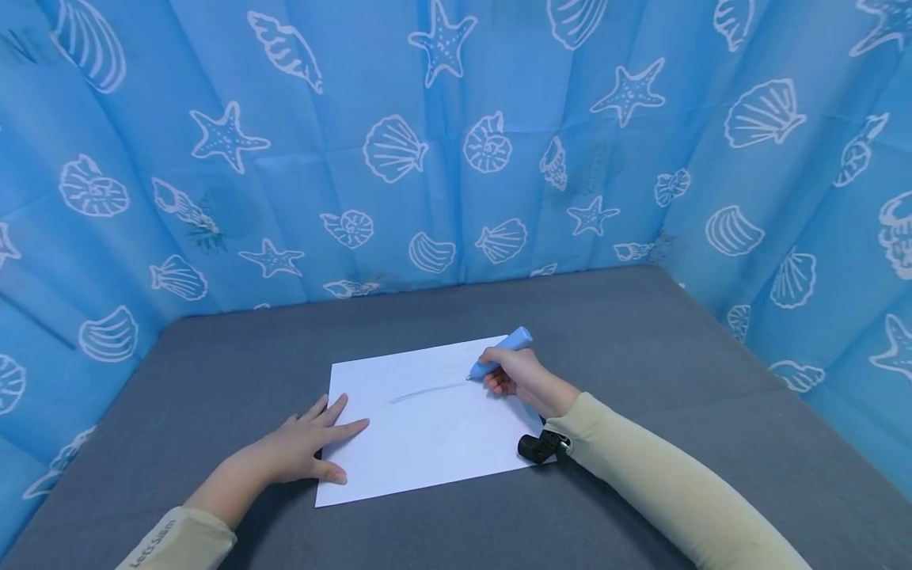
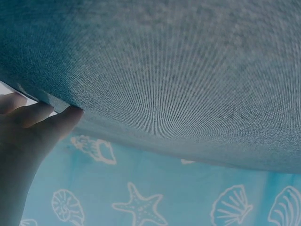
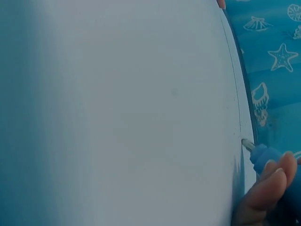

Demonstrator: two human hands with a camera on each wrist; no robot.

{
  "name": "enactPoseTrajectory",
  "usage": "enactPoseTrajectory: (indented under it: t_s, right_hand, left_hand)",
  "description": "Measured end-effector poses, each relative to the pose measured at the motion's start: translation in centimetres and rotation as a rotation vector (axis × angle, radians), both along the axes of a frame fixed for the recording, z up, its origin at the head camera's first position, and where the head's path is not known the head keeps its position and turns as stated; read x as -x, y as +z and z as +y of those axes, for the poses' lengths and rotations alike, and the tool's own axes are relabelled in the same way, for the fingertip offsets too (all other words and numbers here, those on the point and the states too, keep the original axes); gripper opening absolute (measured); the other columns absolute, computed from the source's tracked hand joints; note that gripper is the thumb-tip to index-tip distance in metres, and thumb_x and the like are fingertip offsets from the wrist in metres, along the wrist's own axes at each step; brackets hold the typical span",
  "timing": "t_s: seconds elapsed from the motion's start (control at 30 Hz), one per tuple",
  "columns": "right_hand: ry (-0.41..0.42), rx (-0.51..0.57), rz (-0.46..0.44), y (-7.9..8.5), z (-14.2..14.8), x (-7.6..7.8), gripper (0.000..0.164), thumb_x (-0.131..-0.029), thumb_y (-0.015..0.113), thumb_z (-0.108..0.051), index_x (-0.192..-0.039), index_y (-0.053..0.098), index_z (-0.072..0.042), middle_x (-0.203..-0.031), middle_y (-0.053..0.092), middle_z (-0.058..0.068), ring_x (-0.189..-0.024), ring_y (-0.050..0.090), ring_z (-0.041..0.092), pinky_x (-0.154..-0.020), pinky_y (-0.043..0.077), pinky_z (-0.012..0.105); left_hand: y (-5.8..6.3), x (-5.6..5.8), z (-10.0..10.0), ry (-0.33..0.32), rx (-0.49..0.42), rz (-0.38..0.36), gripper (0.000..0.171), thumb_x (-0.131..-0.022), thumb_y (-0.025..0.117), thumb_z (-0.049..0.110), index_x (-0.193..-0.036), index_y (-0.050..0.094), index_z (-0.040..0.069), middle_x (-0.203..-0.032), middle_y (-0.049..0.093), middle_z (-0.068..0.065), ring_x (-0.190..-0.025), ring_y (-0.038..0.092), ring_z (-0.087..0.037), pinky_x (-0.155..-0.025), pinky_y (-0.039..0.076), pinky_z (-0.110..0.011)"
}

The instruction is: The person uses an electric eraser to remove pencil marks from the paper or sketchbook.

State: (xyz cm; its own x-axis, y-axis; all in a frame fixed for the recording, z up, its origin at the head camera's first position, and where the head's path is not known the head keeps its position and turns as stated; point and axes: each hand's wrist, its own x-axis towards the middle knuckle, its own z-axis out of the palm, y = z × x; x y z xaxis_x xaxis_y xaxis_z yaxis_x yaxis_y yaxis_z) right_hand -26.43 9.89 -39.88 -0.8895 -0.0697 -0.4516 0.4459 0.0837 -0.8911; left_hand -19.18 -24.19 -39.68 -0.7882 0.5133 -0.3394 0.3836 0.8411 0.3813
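Note:
A white sheet of paper (image 1: pixel 427 443) lies on the grey cloth-covered table. My right hand (image 1: pixel 523 378) pinches a thick light-blue pen (image 1: pixel 514 339) over the sheet's upper right part. The pen leans, its metal tip (image 3: pixel 245 141) at the paper surface in the right wrist view. A thin line (image 1: pixel 427 390) runs leftward across the sheet from near that tip. My left hand (image 1: pixel 299 443) rests with spread fingers on the paper's left edge. In the left wrist view, that hand's fingers (image 2: pixel 63 123) show at the left; the rest of the sheet is mostly out of sight.
Grey cloth (image 1: pixel 627 332) covers the table around the paper. A blue curtain (image 1: pixel 306 182) with white shells and starfish hangs behind and along both sides. A small black device (image 1: pixel 539 447) sits at the right wrist, over the paper's lower right corner.

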Motion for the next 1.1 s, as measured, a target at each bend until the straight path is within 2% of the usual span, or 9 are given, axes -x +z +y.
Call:
enactPoseTrajectory:
  t_s: [0.77, 0.97, 1.1]
  right_hand:
    - [0.006, -0.055, -0.006, 0.28, 0.41, -0.07, 0.018, -0.089, 0.061, -0.016, -0.082, 0.059, 0.000, -0.060, 0.052, 0.004, -0.051, 0.046, 0.011, -0.050, 0.041, 0.021]
    - [0.027, -0.054, -0.007, 0.37, 0.57, -0.13, 0.018, -0.089, 0.060, -0.016, -0.081, 0.058, 0.000, -0.059, 0.052, 0.003, -0.050, 0.045, 0.010, -0.049, 0.040, 0.021]
    - [0.041, -0.004, -0.002, 0.28, 0.55, -0.11, 0.019, -0.090, 0.061, -0.016, -0.084, 0.059, 0.001, -0.062, 0.054, 0.004, -0.051, 0.048, 0.011, -0.051, 0.045, 0.021]
  left_hand:
    - [0.14, -0.23, 0.16, 0.025, 0.011, -0.006, 0.084, -0.077, 0.070, 0.056, -0.149, 0.042, 0.023, -0.160, 0.013, -0.019, -0.143, 0.005, -0.048, -0.102, 0.012, -0.074]
    - [0.17, -0.28, 0.15, 0.032, 0.009, -0.004, 0.084, -0.077, 0.071, 0.056, -0.149, 0.042, 0.023, -0.160, 0.013, -0.019, -0.143, 0.005, -0.048, -0.102, 0.012, -0.074]
    - [0.28, -0.30, 0.14, 0.030, 0.005, -0.005, 0.084, -0.077, 0.071, 0.055, -0.149, 0.042, 0.022, -0.160, 0.013, -0.019, -0.143, 0.005, -0.049, -0.102, 0.012, -0.074]
